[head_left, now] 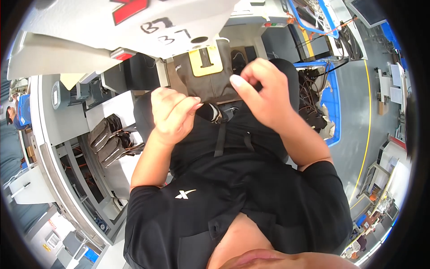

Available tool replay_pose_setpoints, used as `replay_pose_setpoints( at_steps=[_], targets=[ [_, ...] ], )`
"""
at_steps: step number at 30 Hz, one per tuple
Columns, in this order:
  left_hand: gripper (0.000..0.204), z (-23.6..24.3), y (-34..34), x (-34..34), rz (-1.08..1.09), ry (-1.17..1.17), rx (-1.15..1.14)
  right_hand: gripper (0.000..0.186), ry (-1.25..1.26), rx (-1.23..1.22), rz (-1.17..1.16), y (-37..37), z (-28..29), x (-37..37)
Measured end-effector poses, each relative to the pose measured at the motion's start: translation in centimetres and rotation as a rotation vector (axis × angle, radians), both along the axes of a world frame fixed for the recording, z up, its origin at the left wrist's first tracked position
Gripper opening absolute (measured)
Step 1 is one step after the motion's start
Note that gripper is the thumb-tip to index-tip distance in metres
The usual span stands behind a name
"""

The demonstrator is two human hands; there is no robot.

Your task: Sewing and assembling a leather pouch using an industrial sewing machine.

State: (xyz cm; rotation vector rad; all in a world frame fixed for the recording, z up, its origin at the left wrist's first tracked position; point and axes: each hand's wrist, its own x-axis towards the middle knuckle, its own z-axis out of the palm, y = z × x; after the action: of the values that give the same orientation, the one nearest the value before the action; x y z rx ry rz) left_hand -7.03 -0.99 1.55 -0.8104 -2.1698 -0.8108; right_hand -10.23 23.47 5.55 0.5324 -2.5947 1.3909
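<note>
A dark brown pouch-like piece hangs below the white machine head, with a yellow plate with a slot lying against its upper part. My left hand is beside the piece's lower left, fingers curled in and thumb pressed toward them. On the other side my right hand is raised by the piece's right edge, thumb stretched toward it and index finger bent down near the thumb. Whatever either hand pinches, if anything, is too small or hidden to make out.
Several dark pouches lie stacked on a white surface at my left. A blue crate with dark strapped pieces stands at my right, and another blue bin sits farther off. The machine head overhangs the space ahead of my hands.
</note>
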Motion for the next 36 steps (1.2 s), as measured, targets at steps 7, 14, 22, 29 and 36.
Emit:
replay_pose_setpoints(
  at_steps=[7,14,22,29,36],
  targets=[
    [0.018,-0.9,0.1,-0.6,-0.002,-0.018,0.024,0.03,-0.359,-0.193,0.222,0.3,-1.7,-0.4],
    [0.032,-0.2,-0.4,-0.7,-0.055,-0.059,-0.053,0.027,0.208,-0.147,0.295,0.9,-1.0,-1.4],
    [0.035,0.2,0.0,-1.5,-0.031,-0.025,-0.1,0.04,0.525,-0.025,0.352,0.4,-2.7,-1.4],
    [0.033,0.3,0.0,-0.7,-0.017,-0.109,-0.031,0.023,0.469,-0.117,0.42,0.6,-1.5,-1.9],
    [0.02,0.8,-0.3,-2.5,0.044,-0.532,0.624,0.019,0.012,-0.306,0.128,0.8,-1.2,-6.0]
  ],
)
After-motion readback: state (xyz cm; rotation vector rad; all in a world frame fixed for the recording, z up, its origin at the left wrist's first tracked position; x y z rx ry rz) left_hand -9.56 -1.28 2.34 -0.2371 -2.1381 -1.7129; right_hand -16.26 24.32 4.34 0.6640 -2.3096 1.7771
